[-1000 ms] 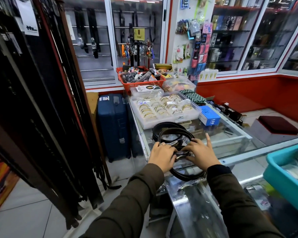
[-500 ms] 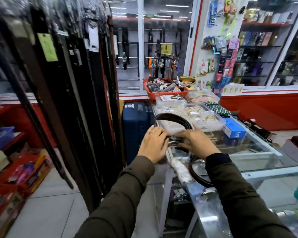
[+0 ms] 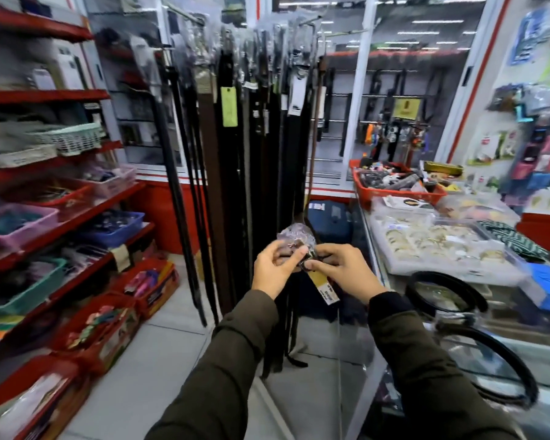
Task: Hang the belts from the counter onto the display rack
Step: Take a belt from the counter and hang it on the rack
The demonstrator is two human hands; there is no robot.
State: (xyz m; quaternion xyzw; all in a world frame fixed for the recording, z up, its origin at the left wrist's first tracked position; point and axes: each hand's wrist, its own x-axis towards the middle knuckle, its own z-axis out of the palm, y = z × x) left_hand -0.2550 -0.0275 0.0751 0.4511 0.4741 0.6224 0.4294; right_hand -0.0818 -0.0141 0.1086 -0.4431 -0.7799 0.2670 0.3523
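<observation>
Belt (image 3: 299, 246) carried toward the display rack (image 3: 251, 90).
Your left hand (image 3: 275, 269) and right hand (image 3: 340, 269) pinched its plastic-wrapped buckle end; next, you needed a free hook.

belt (image 3: 299, 249) lifted off counter (image 3: 426, 344) | both hands' grip now before display rack (image 3: 251, 122)

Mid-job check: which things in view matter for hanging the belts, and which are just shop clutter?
Part of the job:
- belt with a plastic-wrapped buckle, held in the left hand and right hand
- display rack of hanging belts
- coiled belts on the glass counter

Just lying about:
- red basket
- bangle tray
- blue suitcase
- shelf bins
</observation>
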